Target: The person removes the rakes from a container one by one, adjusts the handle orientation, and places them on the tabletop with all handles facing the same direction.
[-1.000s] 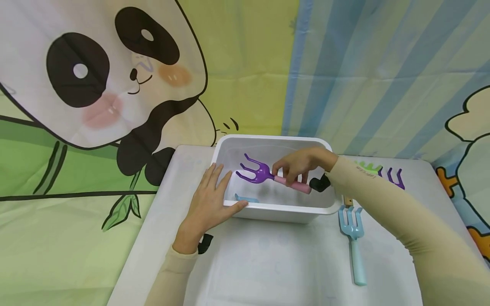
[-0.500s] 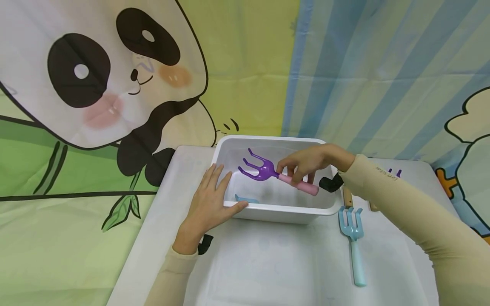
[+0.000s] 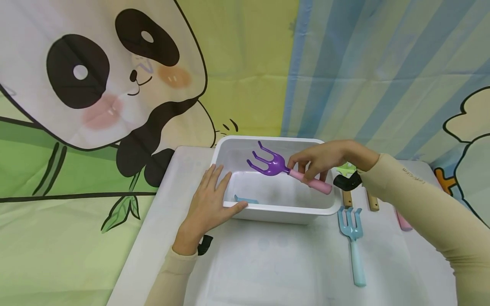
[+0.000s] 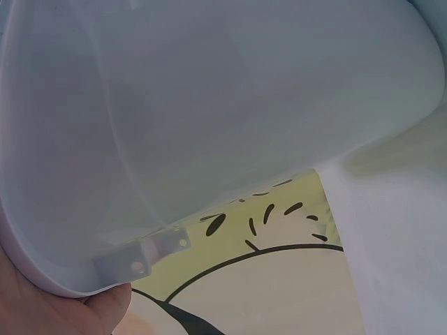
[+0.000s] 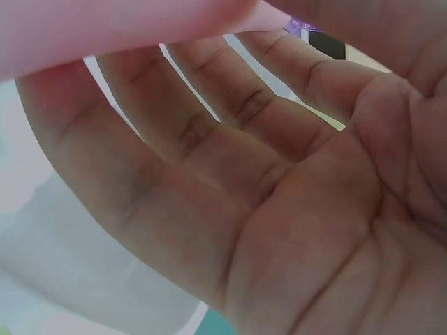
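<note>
A white plastic bin (image 3: 268,210) stands on the white table (image 3: 268,263). My right hand (image 3: 319,159) pinches the pink handle of a purple toy rake (image 3: 273,163) and holds it above the bin's right half, prongs pointing left. My left hand (image 3: 208,204) lies flat against the bin's front left corner, thumb along the rim, fingers straight. A small light blue piece (image 3: 245,199) lies on the bin's floor. The left wrist view shows only the bin wall (image 4: 209,125) up close. The right wrist view shows my palm (image 5: 279,230) and the pink handle (image 5: 105,35).
A light blue toy fork (image 3: 354,242) lies on the table right of the bin. Behind it lie two wooden handles (image 3: 347,198), a green toy piece (image 3: 346,168) and a pink handle (image 3: 403,221). A panda-print cloth (image 3: 115,85) hangs behind the table.
My right hand has lifted the purple rake up and to the right over the bin. The left hand has stayed on the bin's corner.
</note>
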A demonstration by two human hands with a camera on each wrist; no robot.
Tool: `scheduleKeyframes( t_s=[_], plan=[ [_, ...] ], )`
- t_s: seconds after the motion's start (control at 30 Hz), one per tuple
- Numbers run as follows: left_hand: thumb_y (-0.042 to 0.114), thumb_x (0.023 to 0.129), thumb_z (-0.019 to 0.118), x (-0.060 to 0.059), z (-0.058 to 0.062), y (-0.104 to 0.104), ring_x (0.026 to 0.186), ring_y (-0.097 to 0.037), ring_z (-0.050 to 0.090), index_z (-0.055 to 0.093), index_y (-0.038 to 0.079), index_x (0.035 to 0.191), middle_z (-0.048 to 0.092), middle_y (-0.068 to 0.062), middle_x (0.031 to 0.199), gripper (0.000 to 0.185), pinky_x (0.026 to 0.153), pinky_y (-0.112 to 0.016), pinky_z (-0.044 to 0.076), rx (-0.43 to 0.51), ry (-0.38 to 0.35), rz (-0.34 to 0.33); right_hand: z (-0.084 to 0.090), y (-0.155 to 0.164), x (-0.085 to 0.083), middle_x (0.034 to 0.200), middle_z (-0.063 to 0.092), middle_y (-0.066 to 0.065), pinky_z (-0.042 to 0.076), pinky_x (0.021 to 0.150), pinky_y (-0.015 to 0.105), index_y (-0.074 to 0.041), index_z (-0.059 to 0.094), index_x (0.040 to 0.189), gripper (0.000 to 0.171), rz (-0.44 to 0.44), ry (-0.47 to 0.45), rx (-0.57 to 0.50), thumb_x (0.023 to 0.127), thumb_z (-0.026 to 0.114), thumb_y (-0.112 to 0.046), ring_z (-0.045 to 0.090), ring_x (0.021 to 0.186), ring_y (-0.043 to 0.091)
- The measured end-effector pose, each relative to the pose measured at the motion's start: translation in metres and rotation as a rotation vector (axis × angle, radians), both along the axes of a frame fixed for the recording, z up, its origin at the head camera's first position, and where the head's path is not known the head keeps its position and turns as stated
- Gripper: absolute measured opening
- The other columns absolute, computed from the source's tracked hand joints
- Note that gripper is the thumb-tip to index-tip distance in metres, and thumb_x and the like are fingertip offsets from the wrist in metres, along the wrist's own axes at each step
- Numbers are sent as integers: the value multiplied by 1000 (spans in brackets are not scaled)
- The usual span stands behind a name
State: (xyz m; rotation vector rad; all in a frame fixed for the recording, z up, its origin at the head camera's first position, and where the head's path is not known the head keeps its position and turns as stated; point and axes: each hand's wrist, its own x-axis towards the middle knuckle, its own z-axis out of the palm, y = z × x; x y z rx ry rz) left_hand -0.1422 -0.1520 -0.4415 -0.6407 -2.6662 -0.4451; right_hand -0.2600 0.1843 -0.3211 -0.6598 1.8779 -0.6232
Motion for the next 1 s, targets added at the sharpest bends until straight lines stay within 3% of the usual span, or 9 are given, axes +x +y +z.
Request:
scheduleKeyframes(
  t_s=[0.43, 0.67, 0.9, 1.0],
  plan=[
    [86, 85, 35, 0, 1, 0, 146, -41, 23, 53, -2, 141, 38, -25, 152, 106, 119, -49, 19, 12, 0, -5, 18, 42, 20, 118, 52, 17, 59, 77, 41, -11, 44, 139, 44, -39, -1, -60, 98, 57, -6, 61, 96, 32],
    [84, 86, 38, -1, 0, 0, 146, -41, 24, 53, -2, 141, 39, -26, 151, 104, 120, -46, 16, 15, 11, -16, 16, 72, 35, 118, 53, 16, 58, 83, 39, -9, 43, 141, 45, -83, 33, -91, 100, 59, -8, 62, 98, 32],
    [84, 85, 41, 0, -1, -1, 146, -41, 24, 54, -1, 141, 40, -25, 151, 102, 119, -47, 19, 25, 21, -19, 8, 102, 51, 118, 55, 19, 59, 74, 41, -5, 40, 142, 45, -106, 58, -157, 101, 58, -10, 67, 88, 34],
    [83, 85, 42, 0, -1, -1, 146, -41, 24, 53, -1, 141, 40, -25, 151, 102, 119, -47, 19, 28, 23, -22, 2, 115, 58, 117, 58, 17, 57, 77, 38, -4, 40, 142, 45, -126, 92, -169, 102, 58, -12, 66, 92, 33]
  ],
)
